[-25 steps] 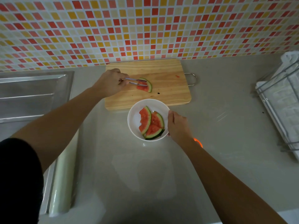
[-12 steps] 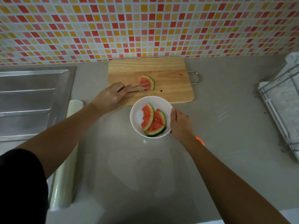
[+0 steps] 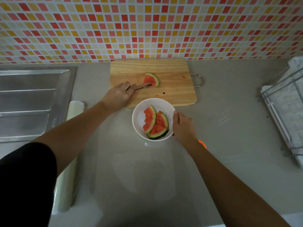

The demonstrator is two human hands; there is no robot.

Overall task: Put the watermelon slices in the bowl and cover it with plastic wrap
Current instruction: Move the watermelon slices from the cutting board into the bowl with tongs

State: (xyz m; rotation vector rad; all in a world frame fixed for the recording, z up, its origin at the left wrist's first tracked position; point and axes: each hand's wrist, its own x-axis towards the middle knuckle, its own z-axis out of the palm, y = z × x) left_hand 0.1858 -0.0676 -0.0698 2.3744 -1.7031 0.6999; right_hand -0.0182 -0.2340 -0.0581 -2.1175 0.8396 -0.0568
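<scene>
A white bowl [image 3: 139, 117] stands on the grey counter just in front of a wooden cutting board [image 3: 172, 94]. Three watermelon slices [image 3: 155, 123] lie stacked in the bowl. One more watermelon slice [image 3: 151, 78] lies on the board. My left hand [image 3: 118, 95] rests on the board's left part and grips metal tongs [image 3: 142, 86], whose tips touch that slice's lower edge. My right hand [image 3: 182, 126] holds the bowl's right rim. A roll of plastic wrap [image 3: 65, 161] lies along the counter at the left, partly hidden under my left arm.
A steel sink and drainboard [image 3: 32, 102] fills the left side. A wire dish rack [image 3: 285, 112] stands at the right edge. A tiled wall rises directly behind the board. An orange glow [image 3: 202, 143] shows on the counter behind my right wrist.
My left hand with the tongs has drawn back toward me and to the left, and the slice now lies on the board with only the tong tips touching it. My right hand stays on the bowl.
</scene>
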